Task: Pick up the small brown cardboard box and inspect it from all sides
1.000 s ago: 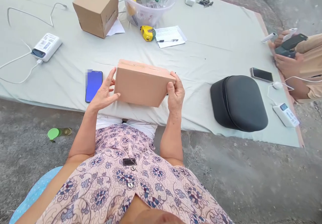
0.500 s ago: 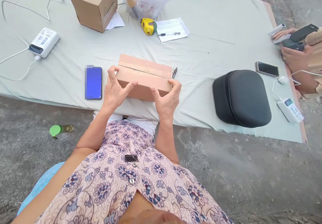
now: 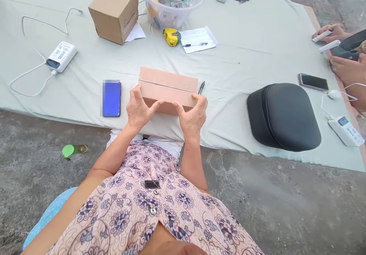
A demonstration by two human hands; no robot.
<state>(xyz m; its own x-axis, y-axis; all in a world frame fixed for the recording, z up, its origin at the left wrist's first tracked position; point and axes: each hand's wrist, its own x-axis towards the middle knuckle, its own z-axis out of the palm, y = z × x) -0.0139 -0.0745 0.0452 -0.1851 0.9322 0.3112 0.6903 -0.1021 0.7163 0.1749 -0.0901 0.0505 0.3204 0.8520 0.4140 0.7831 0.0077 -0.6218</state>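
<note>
A flat brown cardboard box (image 3: 168, 87) rests on the pale green sheet (image 3: 251, 49), its taped seam facing up. My left hand (image 3: 138, 110) grips its near left corner, thumb stretched along the front face. My right hand (image 3: 193, 117) grips the near right corner in the same way. A black pen (image 3: 201, 87) lies on the sheet just off the box's right end. A blue-screened phone (image 3: 111, 98) lies left of my left hand.
A cube-shaped cardboard box (image 3: 114, 11), a clear tub of tools (image 3: 171, 1), a yellow tape measure (image 3: 172, 37) and a paper with a pen (image 3: 198, 40) sit farther back. A black case (image 3: 283, 117) lies at right; another person's hands (image 3: 343, 62) hold devices at the right edge. Power banks (image 3: 61, 56) with cables lie at left.
The box was held up tilted a second ago; it has come down flat onto the sheet. Both my hands shifted from its sides to its near corners.
</note>
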